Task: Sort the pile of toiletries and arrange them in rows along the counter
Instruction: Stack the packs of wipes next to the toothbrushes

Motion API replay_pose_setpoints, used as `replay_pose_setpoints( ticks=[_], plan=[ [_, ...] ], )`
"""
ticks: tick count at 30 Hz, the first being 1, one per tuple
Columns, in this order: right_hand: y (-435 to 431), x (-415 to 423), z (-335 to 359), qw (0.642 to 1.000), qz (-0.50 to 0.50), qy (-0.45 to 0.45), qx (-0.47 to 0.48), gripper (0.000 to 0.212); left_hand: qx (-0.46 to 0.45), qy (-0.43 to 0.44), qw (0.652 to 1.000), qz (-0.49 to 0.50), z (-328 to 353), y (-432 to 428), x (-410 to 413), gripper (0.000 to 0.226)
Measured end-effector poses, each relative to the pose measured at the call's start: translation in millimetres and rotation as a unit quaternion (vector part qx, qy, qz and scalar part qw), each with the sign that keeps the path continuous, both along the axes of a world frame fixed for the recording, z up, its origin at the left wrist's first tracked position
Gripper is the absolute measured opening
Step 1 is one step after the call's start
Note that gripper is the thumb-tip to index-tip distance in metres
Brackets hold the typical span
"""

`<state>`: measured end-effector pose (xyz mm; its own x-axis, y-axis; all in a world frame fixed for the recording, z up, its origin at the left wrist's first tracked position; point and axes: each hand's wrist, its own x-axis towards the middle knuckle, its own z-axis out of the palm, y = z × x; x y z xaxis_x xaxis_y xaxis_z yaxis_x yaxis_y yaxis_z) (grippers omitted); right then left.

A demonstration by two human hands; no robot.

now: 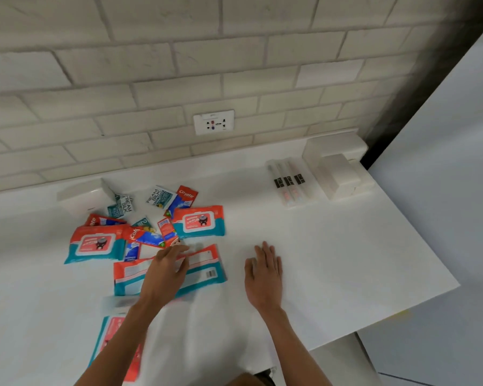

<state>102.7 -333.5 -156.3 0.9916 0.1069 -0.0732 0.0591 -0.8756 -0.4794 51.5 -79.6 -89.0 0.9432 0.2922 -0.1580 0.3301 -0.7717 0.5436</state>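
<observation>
A pile of toiletries lies on the white counter (332, 260): red-and-teal wet-wipe packs (198, 221) (95, 243), red toothpaste sachets (186, 197) and small shampoo sachets (159, 197). One wipe pack (204, 270) lies face down. My left hand (165, 271) hovers over it, fingers loosely bent, its fingertips near a small red sachet (168, 228); whether they pinch anything is unclear. My right hand (262, 274) lies flat on the bare counter right of the pile. At the back right, three wrapped toothbrushes (289, 181) lie side by side in a row beside stacked white soap boxes (338, 174).
Another wipe pack (109, 344) lies near the front edge under my left forearm. A white box (84, 197) sits at the back left of the pile. A wall socket (214, 122) is in the tiled wall. The counter ends at the right, with a drop to the floor.
</observation>
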Motion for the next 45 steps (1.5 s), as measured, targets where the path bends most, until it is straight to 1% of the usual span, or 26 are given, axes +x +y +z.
replay_pose_setpoints(
  ticks=[2, 4, 5, 7, 9, 11, 14, 16, 19, 22, 24, 26, 29, 31, 32, 35, 37, 38, 39, 40, 42, 43, 44, 45],
  plan=[
    [19.3, -10.4, 4.4, 1.000, 0.008, 0.013, 0.014, 0.052, -0.009, 0.004, 1.000, -0.030, -4.1, 12.3, -12.3, 0.031],
    [37.9, -21.1, 6.8, 0.999, 0.015, 0.029, 0.025, 0.048, -0.020, 0.014, 0.998, -0.057, -7.3, 21.8, -20.9, 0.034],
    [46.2, -26.6, 8.2, 0.999, 0.017, 0.033, 0.027, 0.046, -0.021, 0.023, 0.997, -0.069, -8.7, 24.8, -23.1, 0.039],
    [65.2, -37.8, 10.8, 0.999, 0.010, 0.014, 0.037, 0.041, -0.008, 0.047, 0.995, -0.092, -10.0, 30.1, -26.2, 0.055],
    [80.6, -45.6, 15.4, 0.998, -0.011, 0.008, 0.059, 0.035, 0.007, 0.061, 0.992, -0.109, -9.6, 30.3, -25.0, 0.066],
    [94.9, -50.3, 17.9, 0.995, -0.033, 0.037, 0.088, 0.038, 0.022, 0.073, 0.989, -0.123, -8.2, 29.9, -22.5, 0.071],
    [108.4, -50.0, 20.4, 0.984, -0.064, 0.098, 0.135, 0.052, 0.051, 0.114, 0.982, -0.145, -5.4, 29.4, -16.3, 0.075],
    [111.5, -45.9, 20.1, 0.977, -0.082, 0.125, 0.151, 0.058, 0.050, 0.127, 0.979, -0.155, -5.4, 29.2, -12.9, 0.077],
    [109.4, -40.1, 23.5, 0.967, -0.101, 0.165, 0.168, 0.053, 0.042, 0.122, 0.977, -0.169, -5.0, 30.1, -11.7, 0.080],
    [97.0, -39.4, 31.9, 0.941, -0.110, 0.207, 0.246, 0.039, 0.022, 0.111, 0.978, -0.173, -2.5, 27.6, -12.0, 0.083],
    [89.0, -41.9, 39.3, 0.928, -0.108, 0.215, 0.284, 0.034, 0.013, 0.093, 0.980, -0.174, -0.3, 23.9, -11.9, 0.082],
    [84.2, -45.1, 45.0, 0.924, -0.101, 0.208, 0.305, 0.038, 0.007, 0.077, 0.982, -0.170, 1.4, 19.0, -10.9, 0.080],
    [77.9, -46.3, 53.5, 0.929, -0.087, 0.201, 0.299, 0.045, -0.012, 0.060, 0.987, -0.151, 6.8, 11.4, -7.5, 0.077],
    [69.8, -46.2, 60.5, 0.935, -0.081, 0.178, 0.295, 0.046, -0.040, 0.054, 0.989, -0.133, 8.6, 7.6, -3.7, 0.071],
    [65.5, -46.3, 64.4, 0.939, -0.078, 0.159, 0.296, 0.045, -0.056, 0.052, 0.990, -0.119, 8.8, 6.8, -1.9, 0.064],
    [51.8, -49.6, 76.1, 0.948, -0.064, 0.075, 0.303, 0.042, -0.096, -0.002, 0.993, -0.065, 11.8, 5.4, -0.6, 0.039],
    [41.2, -51.8, 80.3, 0.957, -0.042, -0.010, 0.285, 0.040, -0.120, -0.032, 0.992, -0.029, 14.7, 1.1, 0.1, 0.035],
    [36.3, -52.3, 80.4, 0.964, -0.028, -0.056, 0.260, 0.039, -0.153, -0.016, 0.988, -0.001, 15.5, -2.3, 1.4, 0.036],
    [31.9, -52.7, 78.2, 0.969, -0.009, -0.099, 0.228, 0.038, -0.208, 0.024, 0.977, 0.035, 18.2, -7.6, 3.1, 0.041],
    [27.8, -53.5, 75.1, 0.970, 0.015, -0.134, 0.201, 0.036, -0.284, 0.082, 0.952, 0.083, 18.6, -13.9, 6.5, 0.046],
    [21.0, -57.2, 64.4, 0.967, 0.070, -0.177, 0.167, 0.031, -0.418, 0.192, 0.872, 0.167, 20.3, -29.0, 12.7, 0.050],
    [18.3, -59.4, 57.6, 0.965, 0.097, -0.189, 0.155, 0.030, -0.470, 0.214, 0.835, 0.188, 19.2, -36.2, 14.5, 0.048],
    [15.6, -61.7, 49.3, 0.963, 0.119, -0.195, 0.142, 0.031, -0.506, 0.216, 0.813, 0.192, 15.2, -42.5, 16.0, 0.046],
    [13.2, -64.6, 40.7, 0.963, 0.134, -0.195, 0.130, 0.035, -0.528, 0.207, 0.802, 0.187, 10.5, -48.2, 17.0, 0.047]
  ],
)
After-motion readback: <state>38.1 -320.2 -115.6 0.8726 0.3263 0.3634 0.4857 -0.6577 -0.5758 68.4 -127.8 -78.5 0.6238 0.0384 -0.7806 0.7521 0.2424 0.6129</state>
